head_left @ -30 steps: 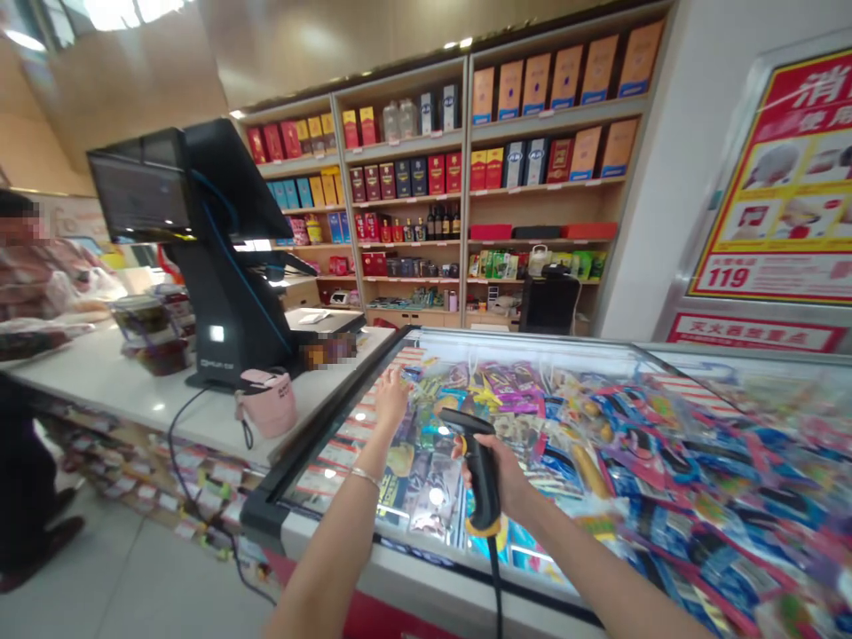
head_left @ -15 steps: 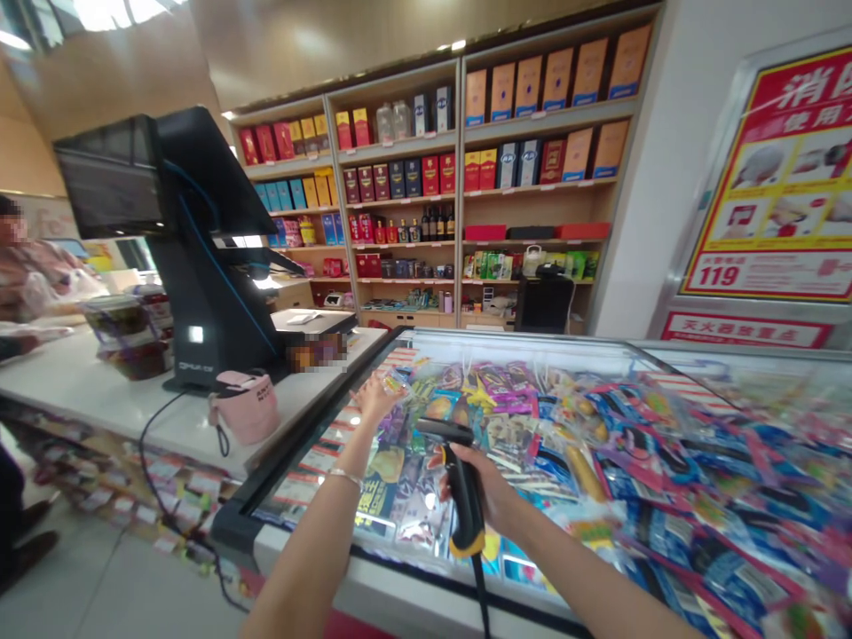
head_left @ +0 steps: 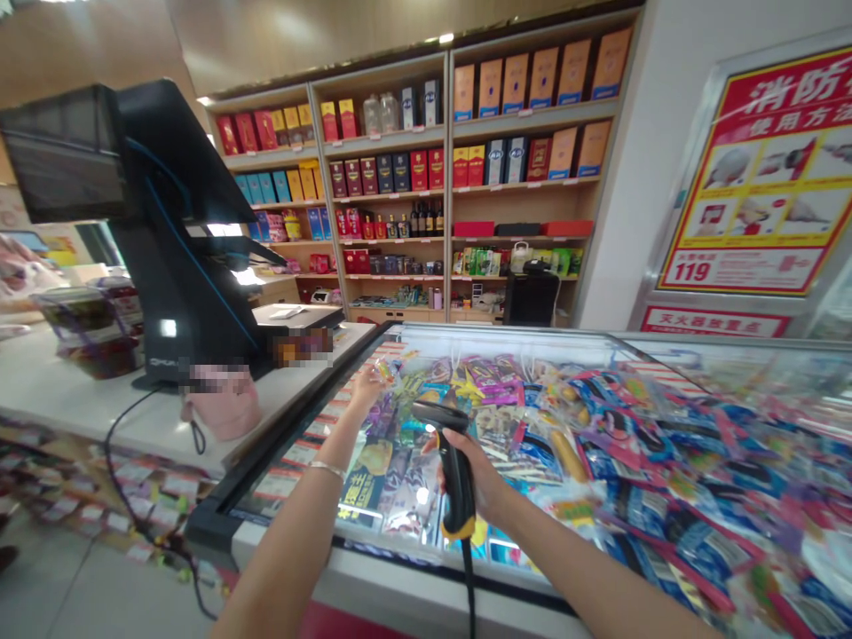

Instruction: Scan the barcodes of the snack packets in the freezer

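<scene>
My right hand (head_left: 476, 475) is wrapped around the grip of a black and yellow barcode scanner (head_left: 458, 484), whose head points left over the glass-topped freezer (head_left: 249, 546). A cable hangs from the scanner's lower end. Farther off, near the freezer's left rear corner, my left hand (head_left: 366, 389) has its fingers closed on a small clear packet (head_left: 384, 370) with colourful contents. The packet's exact kind is too small to make out. A bracelet circles my left wrist. Below both hands lie many bagged frozen goods (head_left: 509, 426) inside the freezer.
On the counter (head_left: 266, 413) at left stand a black checkout terminal (head_left: 179, 266), a pink pouch (head_left: 223, 408) and stacked tubs (head_left: 86, 328). Shelves of boxes and bottles (head_left: 392, 222) line the back wall. A fire-safety poster (head_left: 759, 177) hangs at right.
The view has turned slightly right, so the counter and terminal sit farther left. The packet in my left hand now stands more upright. My right hand keeps hold of the scanner.
</scene>
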### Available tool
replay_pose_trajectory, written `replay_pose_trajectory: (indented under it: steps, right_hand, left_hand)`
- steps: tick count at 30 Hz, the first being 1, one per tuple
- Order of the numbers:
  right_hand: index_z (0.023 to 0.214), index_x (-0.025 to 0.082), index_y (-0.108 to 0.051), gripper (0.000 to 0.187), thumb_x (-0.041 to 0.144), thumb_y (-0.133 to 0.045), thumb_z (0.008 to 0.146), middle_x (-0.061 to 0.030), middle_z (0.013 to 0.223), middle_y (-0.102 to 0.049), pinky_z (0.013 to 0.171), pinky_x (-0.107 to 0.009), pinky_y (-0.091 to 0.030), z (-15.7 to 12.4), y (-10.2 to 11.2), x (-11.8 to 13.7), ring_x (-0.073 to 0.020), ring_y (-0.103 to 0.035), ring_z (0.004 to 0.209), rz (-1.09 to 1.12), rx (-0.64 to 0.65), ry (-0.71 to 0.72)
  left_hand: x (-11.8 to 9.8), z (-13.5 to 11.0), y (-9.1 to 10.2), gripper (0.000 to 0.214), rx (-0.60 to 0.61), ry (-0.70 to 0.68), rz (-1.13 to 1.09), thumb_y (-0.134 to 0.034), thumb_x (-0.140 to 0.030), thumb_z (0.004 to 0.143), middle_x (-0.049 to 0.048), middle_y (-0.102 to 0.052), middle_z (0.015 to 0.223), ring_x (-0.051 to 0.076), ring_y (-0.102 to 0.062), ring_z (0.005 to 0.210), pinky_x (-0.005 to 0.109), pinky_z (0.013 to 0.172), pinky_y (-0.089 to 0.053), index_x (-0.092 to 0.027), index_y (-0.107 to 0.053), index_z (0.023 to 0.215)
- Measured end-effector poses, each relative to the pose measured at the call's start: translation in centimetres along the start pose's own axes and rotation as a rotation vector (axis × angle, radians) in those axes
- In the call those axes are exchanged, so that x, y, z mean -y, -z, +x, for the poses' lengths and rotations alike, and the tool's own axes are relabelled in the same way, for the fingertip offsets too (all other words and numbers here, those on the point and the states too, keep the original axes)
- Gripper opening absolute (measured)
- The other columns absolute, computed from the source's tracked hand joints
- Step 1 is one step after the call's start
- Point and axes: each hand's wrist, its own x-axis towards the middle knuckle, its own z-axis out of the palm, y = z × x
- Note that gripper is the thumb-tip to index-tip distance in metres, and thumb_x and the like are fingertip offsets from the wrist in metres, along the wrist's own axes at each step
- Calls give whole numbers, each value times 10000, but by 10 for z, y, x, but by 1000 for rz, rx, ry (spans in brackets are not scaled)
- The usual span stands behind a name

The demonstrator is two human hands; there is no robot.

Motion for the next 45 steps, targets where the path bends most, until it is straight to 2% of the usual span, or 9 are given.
replay_pose_trajectory:
  steps: [5,8,12,14,17,22,27,39,45]
  right_hand:
    - [851,181,-557,403,514,-684,663,30,469,-561,386,-237,-430,1,1,0,-126,-514,377,-5,0,23]
    - [835,173,-554,374,488,-678,674,1,605,-634,374,-238,-440,2,1,-2,-115,-532,378,-7,-8,58]
    - [814,165,-540,370,480,-675,677,-25,737,-677,349,-230,-440,2,0,-2,-98,-534,360,-29,-47,133]
    - [826,168,-529,374,479,-677,680,-18,720,-674,336,-221,-429,1,-1,-1,-96,-532,349,-48,-61,159]
    - [851,179,-509,384,466,-692,672,-1,695,-668,331,-217,-425,-1,-1,0,-108,-546,348,-70,-88,177]
    - [868,183,-499,399,464,-700,668,21,634,-644,330,-221,-432,1,1,-1,-117,-546,342,-95,-126,189]
    - [797,171,-510,379,475,-695,670,17,621,-633,331,-216,-433,2,2,-1,-112,-545,344,-106,-120,186]
    - [830,173,-515,360,446,-689,675,14,624,-638,325,-228,-424,2,3,-1,-116,-537,336,-103,-115,183]
    - [828,173,-516,363,451,-691,672,11,619,-637,322,-224,-415,1,3,1,-115,-533,334,-102,-111,184]
  left_hand:
    - [-14,-7,1,642,-15,99,-124,-709,-116,513,18,-642,754,182,-632,688,297,613,-503,-136,-577,1141]
    - [-21,-12,1,606,121,145,-315,-700,-133,528,0,-634,680,155,-618,610,277,589,-495,-120,-583,1122]
    - [-40,-25,0,433,348,105,-450,-733,-178,521,53,-695,766,168,-655,675,272,652,-518,-108,-665,943]
    - [-51,-34,-2,443,403,107,-452,-758,-177,501,62,-707,785,185,-669,702,286,679,-534,-105,-679,930]
    - [-67,-49,-5,544,454,179,-440,-784,-156,495,58,-709,787,195,-681,707,307,683,-556,-112,-670,1025]
    - [-82,-61,-4,597,464,260,-432,-801,-100,502,53,-699,845,197,-691,725,315,685,-576,-124,-664,1083]
    - [-88,-65,-3,592,512,281,-443,-781,-86,551,66,-708,815,215,-695,752,310,668,-580,-117,-653,1129]
    - [-82,-62,-4,552,500,262,-485,-752,-44,554,58,-696,856,170,-683,690,265,607,-575,-130,-666,1092]
    - [-78,-60,-3,558,493,258,-496,-755,-64,566,46,-675,855,172,-681,738,310,679,-586,-148,-662,1110]
